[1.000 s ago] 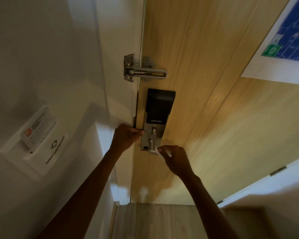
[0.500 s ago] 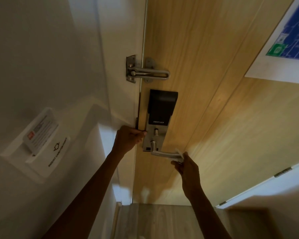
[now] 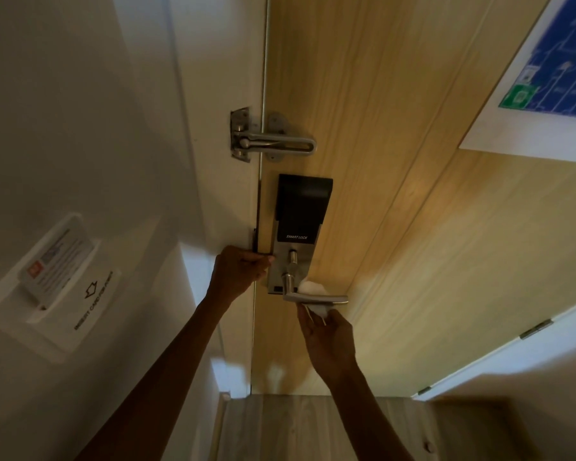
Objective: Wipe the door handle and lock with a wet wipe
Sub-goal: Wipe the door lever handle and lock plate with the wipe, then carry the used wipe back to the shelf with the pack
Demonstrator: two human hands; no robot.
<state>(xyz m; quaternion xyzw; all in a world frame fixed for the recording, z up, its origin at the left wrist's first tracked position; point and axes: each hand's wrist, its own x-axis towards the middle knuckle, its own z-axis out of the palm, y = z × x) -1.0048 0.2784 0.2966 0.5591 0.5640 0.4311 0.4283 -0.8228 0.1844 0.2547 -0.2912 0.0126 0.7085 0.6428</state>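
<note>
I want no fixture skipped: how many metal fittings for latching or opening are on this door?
2: swing-bar guard above the lock; lever handle on the lock plate, below.

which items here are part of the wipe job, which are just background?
In the job:
wet wipe
lever handle
smart lock
right hand, holding the wipe
left hand, at the door edge

Background:
swing bar guard
key card holder
evacuation plan
door hinge
</note>
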